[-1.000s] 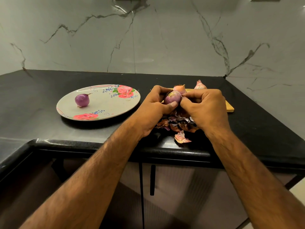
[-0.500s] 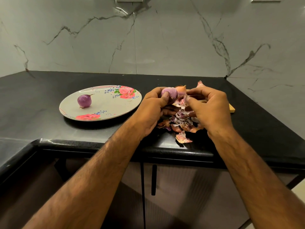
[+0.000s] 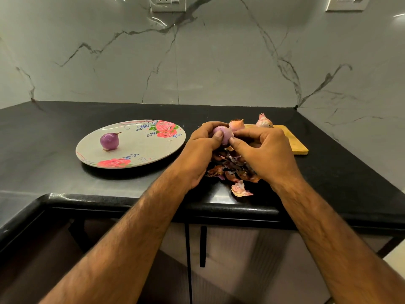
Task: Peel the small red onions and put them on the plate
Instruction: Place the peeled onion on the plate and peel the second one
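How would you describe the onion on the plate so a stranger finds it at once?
Find the round floral plate on the black countertop. The small peeled purple onion lies on its left half. Only this onion rests on a plate, alone, with a thin stem tip.

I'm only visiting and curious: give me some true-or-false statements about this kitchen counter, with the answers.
1. The floral plate holds three onions. False: it holds one peeled onion.
2. The left hand and right hand both grip the held onion. True.
3. The peels are piled on the plate. False: they lie on the black counter, beneath the hands.
4. Two unpeeled onions sit at the far edge of the wooden board. True.
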